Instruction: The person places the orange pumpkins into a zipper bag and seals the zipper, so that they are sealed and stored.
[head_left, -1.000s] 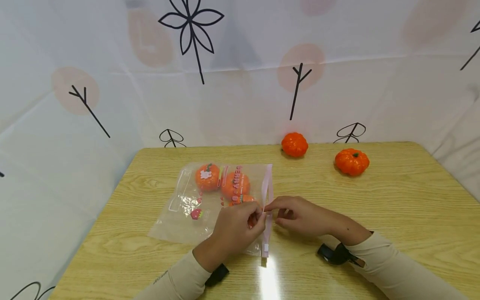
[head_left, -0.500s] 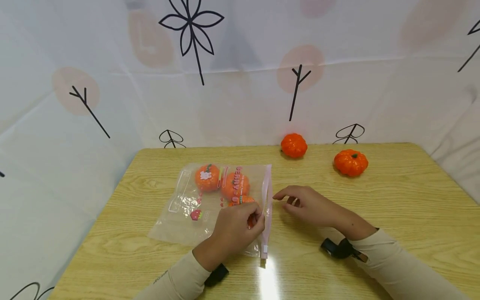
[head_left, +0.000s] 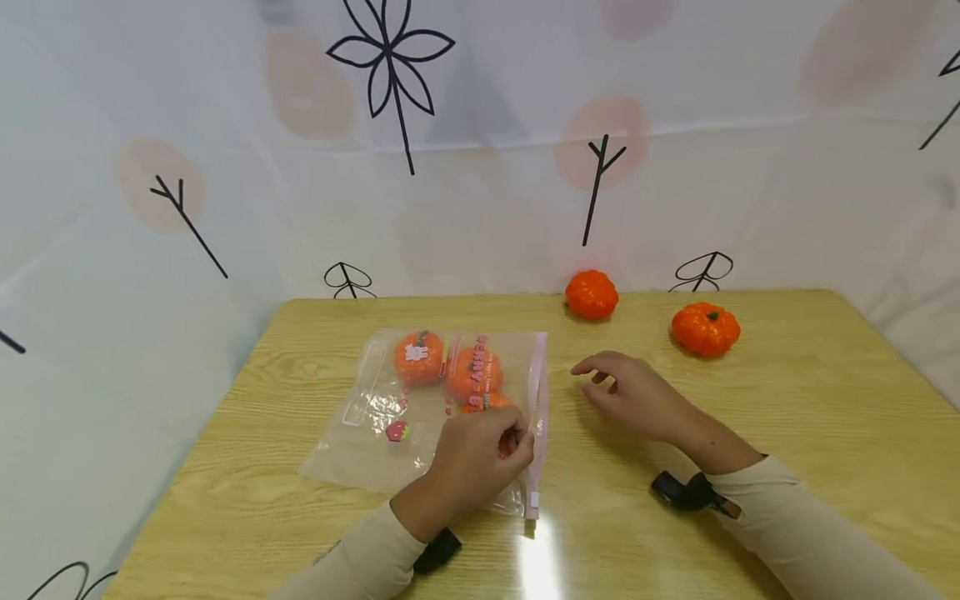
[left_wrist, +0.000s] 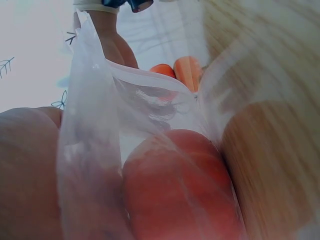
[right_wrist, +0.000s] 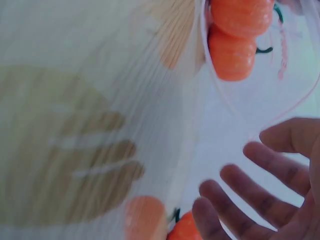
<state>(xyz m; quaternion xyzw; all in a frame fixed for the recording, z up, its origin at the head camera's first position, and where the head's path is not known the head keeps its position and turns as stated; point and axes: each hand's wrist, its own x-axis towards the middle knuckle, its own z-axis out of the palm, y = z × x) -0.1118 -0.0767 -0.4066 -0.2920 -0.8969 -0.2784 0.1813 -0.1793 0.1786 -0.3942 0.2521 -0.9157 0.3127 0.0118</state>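
A clear zip bag (head_left: pixel 367 454) with printed pictures and a pink closure strip (head_left: pixel 536 375) lies flat on the table, its mouth facing right. Several small orange pumpkins (head_left: pixel 418 358) with green stems are inside. My left hand (head_left: pixel 472 458) lies over the bag's front part and pinches its upper film near the mouth. In the left wrist view the mouth gapes, with a pumpkin (left_wrist: pixel 180 185) close inside. My right hand (head_left: pixel 637 396) hovers just right of the mouth, holding nothing, its fingers loosely bent and spread apart in the right wrist view.
Two more orange pumpkins are outside the bag, one at the table's back edge (head_left: pixel 592 294) and another (head_left: pixel 705 329) farther right. A white slider (head_left: pixel 534 500) sits at the strip's near end. Behind the wooden table (head_left: pixel 810 400) hangs a patterned white cloth (head_left: pixel 480 217).
My right hand has let go of the bag's edge and drawn away to the right and slightly back. My left hand keeps its hold, and the bag stays in place.
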